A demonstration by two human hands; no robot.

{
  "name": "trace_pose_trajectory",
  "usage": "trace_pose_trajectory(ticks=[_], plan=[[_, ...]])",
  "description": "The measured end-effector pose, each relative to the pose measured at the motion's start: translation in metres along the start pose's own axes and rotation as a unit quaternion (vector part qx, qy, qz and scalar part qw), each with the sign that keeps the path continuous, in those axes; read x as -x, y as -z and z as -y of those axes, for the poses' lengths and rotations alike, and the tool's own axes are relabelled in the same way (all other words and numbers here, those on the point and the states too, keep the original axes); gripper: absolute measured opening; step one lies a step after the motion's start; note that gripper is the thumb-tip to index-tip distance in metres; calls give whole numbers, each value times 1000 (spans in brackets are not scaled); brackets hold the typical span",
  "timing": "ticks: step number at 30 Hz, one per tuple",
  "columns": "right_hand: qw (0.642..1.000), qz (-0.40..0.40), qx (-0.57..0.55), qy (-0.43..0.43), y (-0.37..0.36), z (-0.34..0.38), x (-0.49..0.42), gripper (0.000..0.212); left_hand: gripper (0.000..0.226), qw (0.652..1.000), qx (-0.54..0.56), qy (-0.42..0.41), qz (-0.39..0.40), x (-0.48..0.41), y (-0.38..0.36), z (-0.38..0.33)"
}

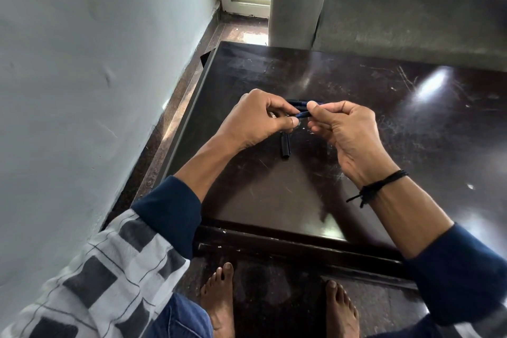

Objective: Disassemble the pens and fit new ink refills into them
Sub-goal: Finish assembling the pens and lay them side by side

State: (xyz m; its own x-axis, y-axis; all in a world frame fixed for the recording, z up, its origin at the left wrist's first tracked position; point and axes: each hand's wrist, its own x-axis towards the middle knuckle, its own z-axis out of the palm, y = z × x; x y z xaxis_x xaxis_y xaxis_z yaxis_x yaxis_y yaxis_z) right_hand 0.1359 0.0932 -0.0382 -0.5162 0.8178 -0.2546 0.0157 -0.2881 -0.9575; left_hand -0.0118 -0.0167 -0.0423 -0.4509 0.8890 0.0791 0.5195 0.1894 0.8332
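Note:
A dark blue pen [302, 114] is held above the dark table [274, 195] between both hands. My left hand [259, 121] grips its left end with thumb and fingers closed. My right hand [344, 132] pinches its right end between thumb and forefinger. Most of the pen is hidden inside the hands. Just behind the hands, more dark blue pens [300, 103] lie on the table, partly hidden. A black pen cap [284, 145] lies on the table directly below the hands.
A pale wall [96, 77] runs close along the table's left edge. A grey sofa [397, 8] stands behind the table. My bare feet [219, 302] are on the floor under the near edge.

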Motion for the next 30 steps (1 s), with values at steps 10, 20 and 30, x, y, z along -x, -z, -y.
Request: trace_pose_trajectory(ticks=[10, 20, 30], plan=[[994, 20, 101, 40, 3, 2, -2, 30, 15, 1000, 12, -12, -5, -1, 0, 1], [986, 51, 147, 62, 7, 3, -7, 10, 14, 1000, -5, -9, -9, -3, 1, 6], [973, 71, 200, 88, 8, 2, -8, 12, 17, 1000, -13, -13, -5, -4, 3, 6]])
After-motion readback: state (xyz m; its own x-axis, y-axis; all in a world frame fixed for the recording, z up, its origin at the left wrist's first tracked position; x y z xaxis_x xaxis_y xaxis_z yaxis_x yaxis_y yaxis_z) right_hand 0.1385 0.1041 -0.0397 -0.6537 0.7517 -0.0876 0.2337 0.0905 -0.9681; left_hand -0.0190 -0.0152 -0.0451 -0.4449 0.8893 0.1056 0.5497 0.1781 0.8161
